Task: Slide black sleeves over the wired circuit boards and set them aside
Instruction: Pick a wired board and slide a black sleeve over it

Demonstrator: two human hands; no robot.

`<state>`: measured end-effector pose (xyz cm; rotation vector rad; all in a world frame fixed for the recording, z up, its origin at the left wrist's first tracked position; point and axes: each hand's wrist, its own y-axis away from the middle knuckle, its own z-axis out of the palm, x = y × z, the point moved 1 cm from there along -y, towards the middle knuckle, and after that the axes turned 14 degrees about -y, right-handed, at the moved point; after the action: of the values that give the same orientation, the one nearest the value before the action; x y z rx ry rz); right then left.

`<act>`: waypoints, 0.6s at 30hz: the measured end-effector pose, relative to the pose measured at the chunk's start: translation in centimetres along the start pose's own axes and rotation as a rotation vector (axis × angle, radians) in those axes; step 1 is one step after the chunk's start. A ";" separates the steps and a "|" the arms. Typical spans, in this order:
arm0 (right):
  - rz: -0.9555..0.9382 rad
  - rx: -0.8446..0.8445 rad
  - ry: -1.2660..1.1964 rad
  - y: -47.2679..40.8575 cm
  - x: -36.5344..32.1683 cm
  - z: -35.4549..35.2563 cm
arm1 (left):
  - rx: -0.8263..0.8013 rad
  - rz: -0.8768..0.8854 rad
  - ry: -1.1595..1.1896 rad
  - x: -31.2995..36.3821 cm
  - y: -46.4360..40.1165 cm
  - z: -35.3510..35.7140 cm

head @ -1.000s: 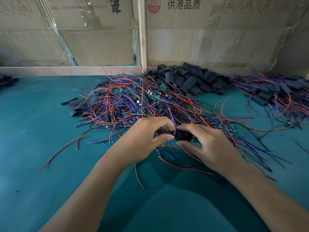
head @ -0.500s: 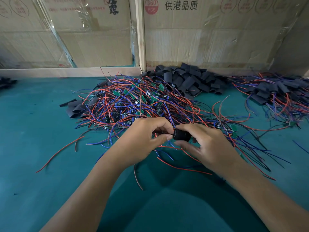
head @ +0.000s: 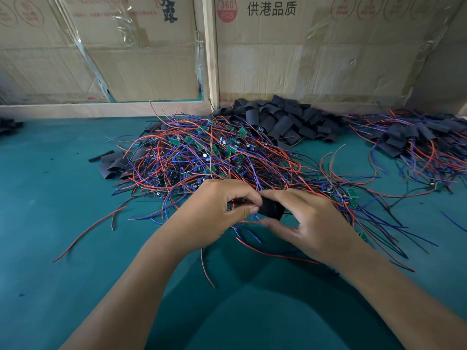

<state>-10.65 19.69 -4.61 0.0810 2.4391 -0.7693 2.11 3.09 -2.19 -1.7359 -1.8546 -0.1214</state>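
- A black sleeve [head: 271, 209] sits above the desk's middle, between both hands, in front of the tangle of wired circuit boards [head: 202, 152].
- The right hand [head: 307, 223] curls its grip around the sleeve.
- The left hand [head: 214, 213] pinches something at the sleeve's left end; what it holds is hidden.
- Loose sleeves [head: 285, 122] lie heaped at the desk's [head: 50, 198] far edge.

Both hands pinch black sleeve [head: 271, 209] before wired-board pile [head: 202, 157].
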 end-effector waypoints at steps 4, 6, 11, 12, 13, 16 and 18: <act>0.058 -0.043 -0.049 0.1 0.2 0.2 | -0.008 -0.006 -0.021 0.1 0.0 0.0; 0.061 -0.019 -0.050 0.0 0.3 0.3 | -0.013 -0.021 -0.007 0.1 0.1 -0.1; -0.002 0.017 0.001 0.2 0.3 0.6 | -0.025 -0.090 0.054 -0.1 0.2 0.0; -0.013 0.031 0.012 0.3 0.2 0.6 | -0.030 -0.107 0.081 -0.2 0.2 0.0; -0.022 0.040 0.024 0.3 0.2 0.7 | -0.037 -0.127 0.112 -0.2 0.2 0.1; -0.040 0.057 0.061 0.2 0.0 0.9 | -0.052 -0.175 0.188 -0.3 0.2 0.2; -0.046 0.069 0.092 0.0 0.0 1.0 | -0.060 -0.198 0.231 -0.3 0.1 0.2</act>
<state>-10.12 19.16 -5.33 0.0894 2.5091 -0.8883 2.13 2.91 -2.53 -1.5028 -1.8607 -0.4402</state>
